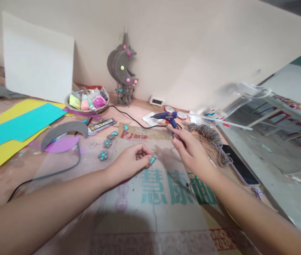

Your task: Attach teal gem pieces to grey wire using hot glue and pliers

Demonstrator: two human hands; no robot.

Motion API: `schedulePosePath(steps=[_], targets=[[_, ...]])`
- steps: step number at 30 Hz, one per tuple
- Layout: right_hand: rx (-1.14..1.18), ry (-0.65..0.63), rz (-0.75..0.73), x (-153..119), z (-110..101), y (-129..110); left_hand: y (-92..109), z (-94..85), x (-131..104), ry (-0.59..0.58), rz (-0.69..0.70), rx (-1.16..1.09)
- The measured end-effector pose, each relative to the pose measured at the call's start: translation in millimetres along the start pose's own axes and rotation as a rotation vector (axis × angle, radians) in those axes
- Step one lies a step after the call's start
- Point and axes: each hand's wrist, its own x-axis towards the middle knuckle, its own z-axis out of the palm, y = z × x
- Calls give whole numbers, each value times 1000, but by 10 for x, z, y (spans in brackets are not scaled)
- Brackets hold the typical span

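My left hand (131,160) is closed, thumb and fingers pinching a small turquoise-and-grey charm (153,160) above the plastic-covered work surface. To the right, my right hand (193,150) is a little blurred, with its fingertips curled close together just below the blue hot glue gun (172,118). A greyish bit shows at those fingertips, but what it is I cannot make out. Left of my left hand lie several flower-like charms (103,155) in grey and turquoise. Printed cardboard (137,132) lies beyond both hands.
Grey cord (209,136) and a phone (242,164) lie at the right edge. Yellow and turquoise sheets (20,124), a grey crescent (62,132) and a metal bowl (67,102) of clay packets occupy the left. A moon ornament (122,65) hangs behind; a black cable (125,115) crosses the table.
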Motion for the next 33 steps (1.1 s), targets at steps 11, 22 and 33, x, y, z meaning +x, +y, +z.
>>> schedulePosePath(steps=[11,22,33], targets=[[-214,-97,-183,-562,176,-81,40,-16,-23,42,-10,139],[-255,-115,-174,-574,256,-78,65,-9,-35,35,-8,196],[-192,-143,-139,-571,250,-80,32,-15,-33,30,-1,196]])
